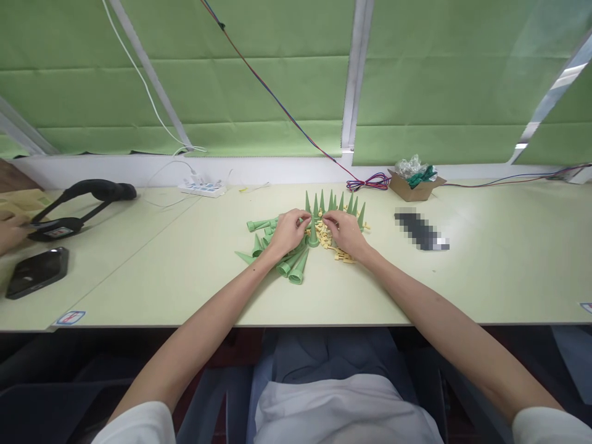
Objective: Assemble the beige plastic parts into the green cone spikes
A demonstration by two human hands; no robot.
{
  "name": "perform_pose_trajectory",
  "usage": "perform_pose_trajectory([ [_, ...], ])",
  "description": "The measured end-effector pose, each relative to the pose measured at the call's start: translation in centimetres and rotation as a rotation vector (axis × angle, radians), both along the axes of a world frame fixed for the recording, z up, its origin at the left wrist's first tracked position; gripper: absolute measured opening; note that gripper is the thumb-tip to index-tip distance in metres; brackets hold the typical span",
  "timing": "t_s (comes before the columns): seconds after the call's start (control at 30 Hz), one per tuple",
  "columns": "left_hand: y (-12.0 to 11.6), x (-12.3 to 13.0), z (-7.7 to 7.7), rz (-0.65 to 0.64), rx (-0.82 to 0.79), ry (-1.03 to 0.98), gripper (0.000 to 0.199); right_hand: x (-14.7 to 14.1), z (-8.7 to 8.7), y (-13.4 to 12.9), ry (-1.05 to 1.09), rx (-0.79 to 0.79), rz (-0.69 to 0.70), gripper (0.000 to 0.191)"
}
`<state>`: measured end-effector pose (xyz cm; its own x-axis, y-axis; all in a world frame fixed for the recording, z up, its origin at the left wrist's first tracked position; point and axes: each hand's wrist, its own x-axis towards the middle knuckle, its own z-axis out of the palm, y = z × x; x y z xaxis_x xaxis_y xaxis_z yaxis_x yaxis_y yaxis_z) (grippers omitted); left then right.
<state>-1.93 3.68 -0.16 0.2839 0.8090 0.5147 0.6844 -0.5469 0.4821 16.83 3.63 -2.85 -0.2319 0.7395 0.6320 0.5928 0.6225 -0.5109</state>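
My left hand [291, 231] is closed in a pinch, its fingertips at the upper part of an upright green plastic spike [313, 235]. Just to the right, the thumb and fingers of my right hand [346, 231] are pinched together near that spike's tip; whatever they hold is too small to make out. Below and between the hands lies a pile of small yellow plastic pieces [325, 237]. Several hollow green spikes [297, 271] lie on their sides under and around my left hand. Behind both hands, several more green spikes [322, 202] stand upright in a curved row.
On the right are a small cardboard box [409, 188] holding clear and green plastic and a blurred dark item [420, 231]. Coiled wires [370, 182] lie at the back. A power strip [202, 187], headphones [78, 209], a phone [37, 272] and another person's hand [12, 231] are leftward.
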Motion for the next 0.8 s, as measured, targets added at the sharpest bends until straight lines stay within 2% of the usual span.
perform_pose_trajectory([
  [0.4, 0.34, -0.22, -0.40, -0.072, 0.002, 0.085, 0.024, -0.35, -0.10, -0.44, 0.103, -0.146, 0.038, 0.023],
  [0.8, 0.19, -0.32, -0.21, -0.056, -0.065, 0.122, 0.031, -0.71, -0.19, -0.62, 0.283, -0.261, 0.051, 0.021],
])
